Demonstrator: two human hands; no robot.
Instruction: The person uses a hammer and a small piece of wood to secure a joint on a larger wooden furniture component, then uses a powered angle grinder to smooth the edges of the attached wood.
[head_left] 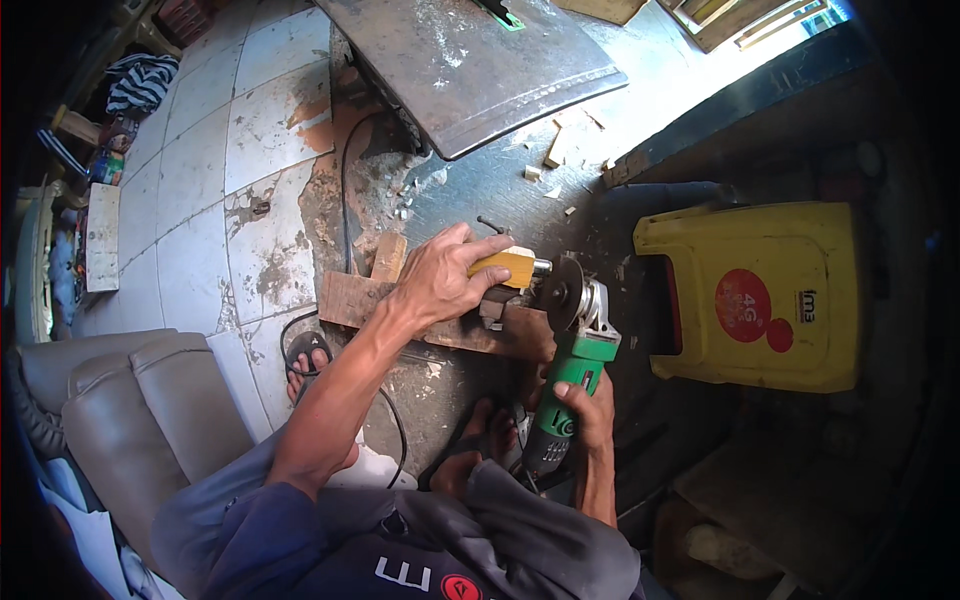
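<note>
My left hand (440,278) reaches forward, its fingers closed around a yellow block-like piece (514,268) with a shiny metal cylinder at its right end. That metal end sits right beside the dark disc (561,292) of an angle grinder; I cannot tell if they touch. My right hand (592,405) is wrapped around the green and black body of the angle grinder (572,395), which points away from me. Beneath the yellow piece is a dark metal part (494,306), partly hidden, resting by a wooden plank (508,333).
A worn metal-topped table (480,70) stands ahead. To the right is a yellow plastic stool (800,330) on its side. Wood offcuts (556,150) lie on the floor beyond. A black cable (347,200) runs along the left; a brown cushioned seat (150,410) stands at lower left.
</note>
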